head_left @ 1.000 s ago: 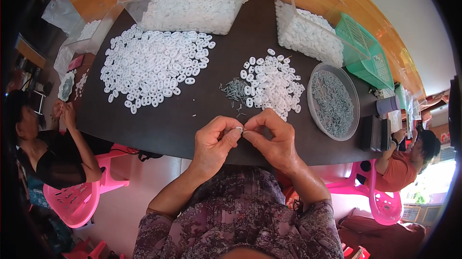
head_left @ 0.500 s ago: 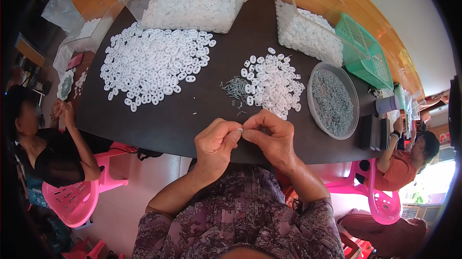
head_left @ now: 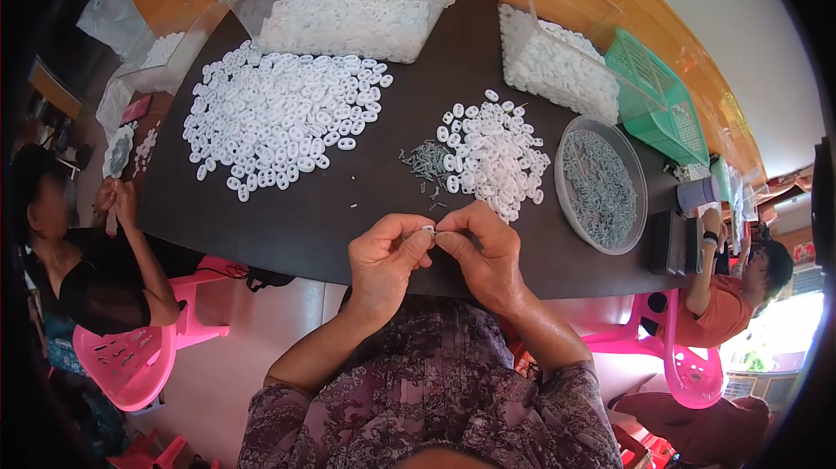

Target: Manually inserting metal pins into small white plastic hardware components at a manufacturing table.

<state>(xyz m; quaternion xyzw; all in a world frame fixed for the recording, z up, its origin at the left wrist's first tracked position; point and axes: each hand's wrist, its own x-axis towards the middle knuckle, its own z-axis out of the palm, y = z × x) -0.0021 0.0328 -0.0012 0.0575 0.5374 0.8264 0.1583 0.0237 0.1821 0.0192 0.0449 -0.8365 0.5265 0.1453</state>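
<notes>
A small white plastic piece is pinched between the thumb and forefinger of my left hand, above the near edge of the dark table. Against it are the closed thumb and fingertips of my right hand; whatever they grip is too small to make out. Just beyond my hands lie a heap of white two-holed oval plastic pieces and a little pile of grey screws. Farther left spreads a bigger heap of similar white oval pieces.
Clear bins of white pieces stand at the back and back right, beside a green basket. At right are a round tub of grey screws and a black box. People sit at both sides on pink chairs.
The white piece has turned and shows more between my fingertips. My right hand has shifted slightly left, with its fingers still meeting my left hand's.
</notes>
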